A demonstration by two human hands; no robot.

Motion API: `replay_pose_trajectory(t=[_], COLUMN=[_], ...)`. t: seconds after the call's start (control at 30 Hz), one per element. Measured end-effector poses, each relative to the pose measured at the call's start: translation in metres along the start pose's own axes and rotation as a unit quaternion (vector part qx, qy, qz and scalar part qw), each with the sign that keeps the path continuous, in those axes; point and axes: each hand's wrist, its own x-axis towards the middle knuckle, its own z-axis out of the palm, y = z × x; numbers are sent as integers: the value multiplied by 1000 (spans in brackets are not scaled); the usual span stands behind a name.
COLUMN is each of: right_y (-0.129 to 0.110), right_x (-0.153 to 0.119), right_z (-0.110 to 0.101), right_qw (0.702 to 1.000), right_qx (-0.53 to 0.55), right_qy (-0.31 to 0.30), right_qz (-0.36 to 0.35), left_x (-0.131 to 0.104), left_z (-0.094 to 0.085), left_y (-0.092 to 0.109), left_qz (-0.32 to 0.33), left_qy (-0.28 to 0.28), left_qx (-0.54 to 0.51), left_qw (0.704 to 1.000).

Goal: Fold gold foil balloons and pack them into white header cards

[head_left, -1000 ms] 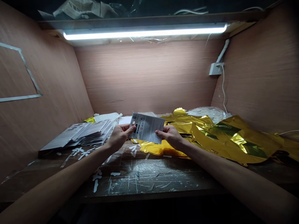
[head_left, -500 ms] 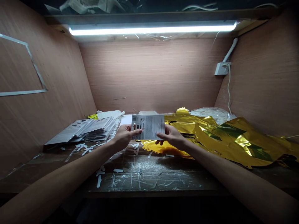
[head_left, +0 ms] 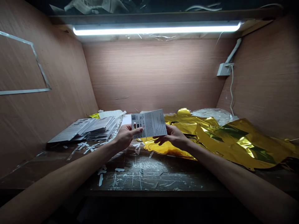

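A printed grey card point(head_left: 151, 123) with a barcode is held up above the middle of the table, tilted with its right side higher. My left hand point(head_left: 125, 135) pinches its left end, thumb on the printed face. At the card's lower right corner is my right hand point(head_left: 174, 136), its fingers partly behind and under the card, the thumb hidden or hard to make out. Gold foil sheets point(head_left: 221, 140) lie behind and to the right of my right hand. To the left of my left hand sits a stack of similar cards point(head_left: 98, 127).
Small white cut-off pieces point(head_left: 101, 179) are scattered on the scratched dark table point(head_left: 158, 177). A clear plastic bag point(head_left: 212, 115) lies at the back right. Wooden walls enclose the sides and back, and a lit tube point(head_left: 156, 30) hangs above.
The card has tilted, its right side rising. My right thumb has moved off the printed face, and my right hand has shifted slightly. The whole view has moved a little.
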Motion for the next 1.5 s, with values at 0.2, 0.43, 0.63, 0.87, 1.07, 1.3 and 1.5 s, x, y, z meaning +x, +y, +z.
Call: replay_pose_trajectory(t=[0.2, 0.43, 0.63, 0.87, 1.07, 1.3, 1.5], right_y=[0, -3, 1, 11, 7, 8, 8], right_x=[-2, -2, 0, 5, 3, 2, 2], right_z=[0, -1, -3, -6, -3, -2, 1], right_qw=[999, 996, 998, 994, 997, 998, 998], right_qx=[28, 41, 1, -78, -52, -47, -47], right_qy=[5, 16, 15, 42, 46, 48, 41], right_qz=[39, 74, 63, -59, -35, -17, -3], left_x=[-1, 1, 1, 0, 1, 1, 1], left_z=[0, -1, -2, -3, -1, -5, -6], left_y=[-2, -8, -9, -17, -17, -17, -17], left_qz=[16, 54, 66, 61, 58, 55, 47], left_qy=[3, 19, 15, 0, -14, -9, -16], left_qx=[27, 69, 81, 115, 121, 144, 148], left_qw=[999, 996, 994, 992, 991, 988, 988])
